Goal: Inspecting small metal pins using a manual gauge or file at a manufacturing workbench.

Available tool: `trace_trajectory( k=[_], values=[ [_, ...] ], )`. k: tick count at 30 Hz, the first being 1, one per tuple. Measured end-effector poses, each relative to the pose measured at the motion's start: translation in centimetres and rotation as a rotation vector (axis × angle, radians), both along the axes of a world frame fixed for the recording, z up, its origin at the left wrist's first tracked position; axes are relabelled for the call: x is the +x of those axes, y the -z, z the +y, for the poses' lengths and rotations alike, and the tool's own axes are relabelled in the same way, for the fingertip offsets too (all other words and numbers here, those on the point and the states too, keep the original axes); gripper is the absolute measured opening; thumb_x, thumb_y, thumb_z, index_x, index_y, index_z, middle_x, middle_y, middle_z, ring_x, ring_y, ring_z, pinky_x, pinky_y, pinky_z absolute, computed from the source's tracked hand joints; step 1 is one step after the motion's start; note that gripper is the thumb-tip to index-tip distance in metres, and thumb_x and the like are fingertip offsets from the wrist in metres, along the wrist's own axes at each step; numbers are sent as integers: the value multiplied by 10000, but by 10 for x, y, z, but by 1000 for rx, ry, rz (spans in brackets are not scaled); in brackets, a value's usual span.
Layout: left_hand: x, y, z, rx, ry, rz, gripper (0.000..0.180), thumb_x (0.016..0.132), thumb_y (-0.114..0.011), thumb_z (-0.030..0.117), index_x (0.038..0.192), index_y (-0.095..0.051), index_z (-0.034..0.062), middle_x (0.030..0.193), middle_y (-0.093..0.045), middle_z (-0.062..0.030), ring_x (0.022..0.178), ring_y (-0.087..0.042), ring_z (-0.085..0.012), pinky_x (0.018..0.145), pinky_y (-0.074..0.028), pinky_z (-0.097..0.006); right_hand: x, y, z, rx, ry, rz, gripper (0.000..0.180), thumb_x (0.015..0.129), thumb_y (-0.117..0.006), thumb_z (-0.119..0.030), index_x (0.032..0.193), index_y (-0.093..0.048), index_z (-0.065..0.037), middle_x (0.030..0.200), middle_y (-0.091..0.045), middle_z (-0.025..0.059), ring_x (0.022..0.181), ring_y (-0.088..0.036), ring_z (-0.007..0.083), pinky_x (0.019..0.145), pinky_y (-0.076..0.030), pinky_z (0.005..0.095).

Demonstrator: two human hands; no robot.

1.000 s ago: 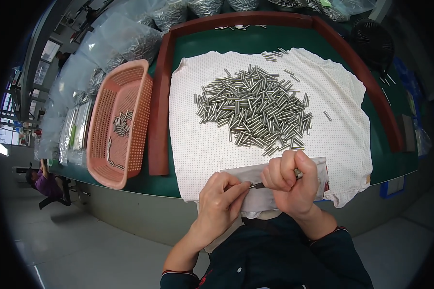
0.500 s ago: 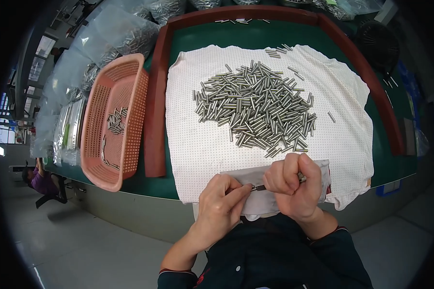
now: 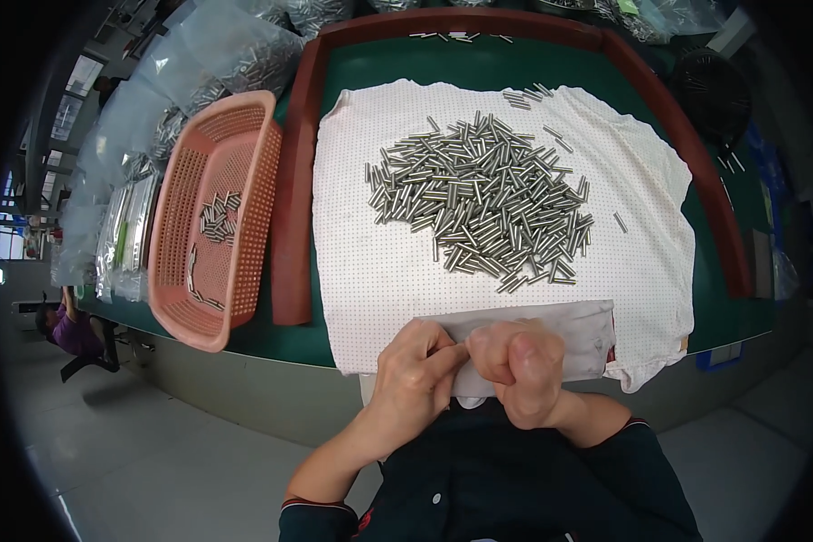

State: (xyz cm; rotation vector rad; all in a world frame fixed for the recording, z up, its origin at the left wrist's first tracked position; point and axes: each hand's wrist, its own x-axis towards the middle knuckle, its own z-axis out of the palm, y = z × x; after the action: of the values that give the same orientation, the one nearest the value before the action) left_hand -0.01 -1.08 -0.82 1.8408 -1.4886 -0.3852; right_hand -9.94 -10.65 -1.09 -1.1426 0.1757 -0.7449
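Over the grey cloth (image 3: pixel 580 341) at the table's front edge, my two hands meet. My left hand (image 3: pixel 410 372) is closed, thumb and forefinger pinched on a small metal piece whose shape I cannot make out. Right against those fingertips, my right hand (image 3: pixel 522 369) is curled into a fist round a thin dark-tipped tool, now mostly hidden by the fingers. Just beyond lies a big heap of short metal pins (image 3: pixel 479 199), spread on a white dotted cloth (image 3: pixel 352 289). A few pins lie apart, such as a single pin (image 3: pixel 620 222) at the right.
A pink plastic basket (image 3: pixel 260 217) with several pins stands at the left. Reddish-brown rails (image 3: pixel 293 226) border the green tabletop (image 3: pixel 379 61). Clear bags (image 3: pixel 235 54) of metal parts crowd the back left. Another person (image 3: pixel 77 334) sits at the far left.
My right hand has moved left and slightly down, up against my left fingertips, covering the dark tool shaft that showed before. My left hand stays nearly in place.
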Motion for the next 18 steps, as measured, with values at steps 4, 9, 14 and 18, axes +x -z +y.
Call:
trace_trajectory(
  k=[4, 9, 14, 18],
  values=[
    [-2, 0, 1, 8, 0, -6, 187, 628, -619, -61, 801, -636, 8, 667, -479, -80, 621, -491, -245, 524, -407, -335, 0, 2, -15, 282, 31, 80, 406, 913, -276, -245, 533, -290, -105, 456, -260, -9, 412, -193, 90, 419, -187, 258],
    [-9, -3, 3, -42, -32, -127, 182, 666, -628, -34, 840, -609, 15, 731, -495, -84, 669, -501, -245, 555, -415, -337, -29, 10, -42, 772, 44, -234, 399, 905, -251, -275, 535, -270, -128, 438, -243, -20, 390, -176, 91, 409, -180, 247],
    [-16, -8, -2, -3, -1, -230, 142, 667, -628, -7, 798, -574, 4, 754, -493, -93, 692, -502, -250, 584, -414, -335, -44, 17, -45, 799, 169, -291, 388, 903, -263, -273, 543, -268, -130, 440, -233, -19, 393, -168, 93, 407, -186, 246],
    [-16, -7, -3, 26, 75, -415, 104, 627, -578, -28, 701, -510, 0, 723, -459, -102, 674, -478, -245, 588, -399, -328, -42, 16, -44, 793, 165, -300, 383, 902, -267, -270, 547, -270, -127, 443, -233, -17, 395, -168, 93, 405, -187, 246]
  ],
)
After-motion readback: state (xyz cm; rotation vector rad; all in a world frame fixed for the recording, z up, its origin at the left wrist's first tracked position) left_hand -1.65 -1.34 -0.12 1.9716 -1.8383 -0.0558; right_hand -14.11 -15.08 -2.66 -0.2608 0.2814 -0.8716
